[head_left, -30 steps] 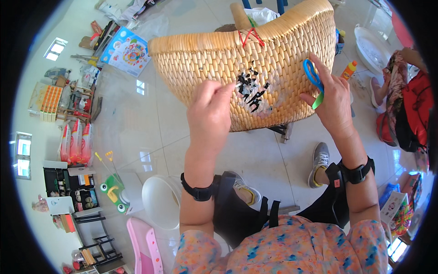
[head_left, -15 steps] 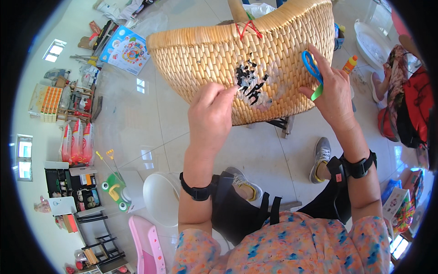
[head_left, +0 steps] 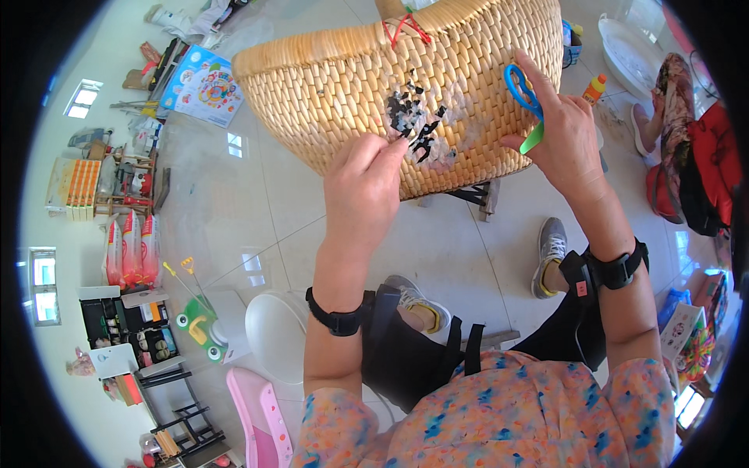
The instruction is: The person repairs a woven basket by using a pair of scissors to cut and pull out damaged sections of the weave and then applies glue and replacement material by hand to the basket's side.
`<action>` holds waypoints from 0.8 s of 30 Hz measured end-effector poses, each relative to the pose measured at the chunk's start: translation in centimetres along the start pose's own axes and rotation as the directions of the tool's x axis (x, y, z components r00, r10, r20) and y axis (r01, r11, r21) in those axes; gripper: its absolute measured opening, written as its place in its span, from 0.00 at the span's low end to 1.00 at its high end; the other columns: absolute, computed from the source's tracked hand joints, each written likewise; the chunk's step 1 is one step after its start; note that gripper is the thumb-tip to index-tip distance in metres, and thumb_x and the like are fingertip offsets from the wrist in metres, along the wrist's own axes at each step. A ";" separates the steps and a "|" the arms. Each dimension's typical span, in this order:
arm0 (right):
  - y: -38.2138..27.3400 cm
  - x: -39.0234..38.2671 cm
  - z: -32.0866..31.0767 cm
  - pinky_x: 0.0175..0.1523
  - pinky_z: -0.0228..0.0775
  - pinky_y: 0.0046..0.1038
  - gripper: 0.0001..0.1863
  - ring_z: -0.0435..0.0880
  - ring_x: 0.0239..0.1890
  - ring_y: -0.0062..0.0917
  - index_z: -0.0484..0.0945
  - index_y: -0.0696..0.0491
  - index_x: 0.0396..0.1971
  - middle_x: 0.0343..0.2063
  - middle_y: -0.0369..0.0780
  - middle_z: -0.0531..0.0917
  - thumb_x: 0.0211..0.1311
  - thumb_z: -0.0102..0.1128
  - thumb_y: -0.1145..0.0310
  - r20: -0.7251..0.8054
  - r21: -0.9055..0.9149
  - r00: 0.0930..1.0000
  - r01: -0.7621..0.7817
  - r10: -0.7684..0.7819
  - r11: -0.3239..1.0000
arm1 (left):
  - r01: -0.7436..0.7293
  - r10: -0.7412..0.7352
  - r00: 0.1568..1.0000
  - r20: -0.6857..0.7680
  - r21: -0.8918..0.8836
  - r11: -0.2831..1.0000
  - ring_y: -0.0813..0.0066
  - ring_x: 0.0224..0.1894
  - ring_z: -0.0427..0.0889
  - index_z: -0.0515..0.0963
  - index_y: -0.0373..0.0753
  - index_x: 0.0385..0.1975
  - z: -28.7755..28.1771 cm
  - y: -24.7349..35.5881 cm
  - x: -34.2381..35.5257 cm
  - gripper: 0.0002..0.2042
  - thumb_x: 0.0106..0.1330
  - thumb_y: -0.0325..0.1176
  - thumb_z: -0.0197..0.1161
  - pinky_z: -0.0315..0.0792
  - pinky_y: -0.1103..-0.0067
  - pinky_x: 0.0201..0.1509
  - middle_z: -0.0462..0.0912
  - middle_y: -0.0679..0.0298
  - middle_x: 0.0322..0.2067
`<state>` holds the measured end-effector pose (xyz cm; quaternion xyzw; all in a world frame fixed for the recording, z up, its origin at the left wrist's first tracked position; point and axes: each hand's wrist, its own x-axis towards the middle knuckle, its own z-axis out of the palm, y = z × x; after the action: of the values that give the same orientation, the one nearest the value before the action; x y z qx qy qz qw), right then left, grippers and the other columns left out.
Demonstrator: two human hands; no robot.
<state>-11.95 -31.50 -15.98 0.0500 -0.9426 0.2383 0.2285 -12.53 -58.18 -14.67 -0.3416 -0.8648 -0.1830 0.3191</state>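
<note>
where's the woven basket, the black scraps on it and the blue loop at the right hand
woven basket point(head_left: 340, 98): head view, bare weave left of the scraps
black scraps point(head_left: 404, 117): head view, middle of the dark cluster
blue loop point(head_left: 516, 97): head view, left side of its rim

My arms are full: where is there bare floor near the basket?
Bare tiles show between the woven basket and white bucket, and between the gray shoes. Crowded: the picture's left side, with black case and green frog toy.
</note>
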 end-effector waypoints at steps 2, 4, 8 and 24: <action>0.1 -0.1 0.1 0.52 0.67 0.38 0.55 0.83 0.35 0.36 0.60 0.42 0.69 0.26 0.40 0.83 0.37 0.80 0.70 -0.069 -0.035 0.994 0.078 -0.081 0.996 | 0.035 -0.033 0.998 0.046 -0.050 0.998 0.65 0.30 0.79 0.83 0.36 0.36 -0.4 0.4 0.1 0.09 0.55 0.19 0.67 0.74 0.73 0.32 0.77 0.62 0.28; 0.0 0.0 0.0 0.51 0.67 0.38 0.55 0.83 0.35 0.37 0.59 0.42 0.69 0.26 0.40 0.83 0.36 0.80 0.70 -0.068 -0.025 0.995 0.067 -0.069 0.997 | 0.044 -0.042 0.998 0.037 -0.059 0.997 0.65 0.30 0.79 0.83 0.35 0.36 -0.7 0.8 0.5 0.09 0.55 0.19 0.67 0.74 0.73 0.32 0.77 0.62 0.28; -0.2 -0.1 0.0 0.52 0.70 0.38 0.59 0.81 0.34 0.43 0.57 0.38 0.71 0.28 0.42 0.83 0.33 0.82 0.69 -0.017 0.036 1.000 0.005 -0.005 0.999 | 0.013 -0.013 1.000 0.011 -0.012 1.000 0.65 0.29 0.79 0.84 0.35 0.36 0.1 0.3 0.1 0.09 0.55 0.19 0.67 0.73 0.74 0.31 0.77 0.61 0.27; 0.4 0.1 0.1 0.43 0.70 0.39 0.61 0.79 0.30 0.44 0.57 0.45 0.71 0.24 0.44 0.80 0.31 0.82 0.71 -0.002 -0.008 0.997 0.083 -0.083 0.997 | 0.160 -0.160 0.987 0.003 -0.074 0.984 0.68 0.25 0.76 0.83 0.35 0.37 -0.2 0.8 0.2 0.09 0.56 0.19 0.66 0.71 0.76 0.29 0.76 0.62 0.27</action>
<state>-12.16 -31.17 -16.18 0.0878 -0.9403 0.2251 0.2395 -11.99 -57.66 -14.36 -0.2825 -0.8816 -0.2406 0.2917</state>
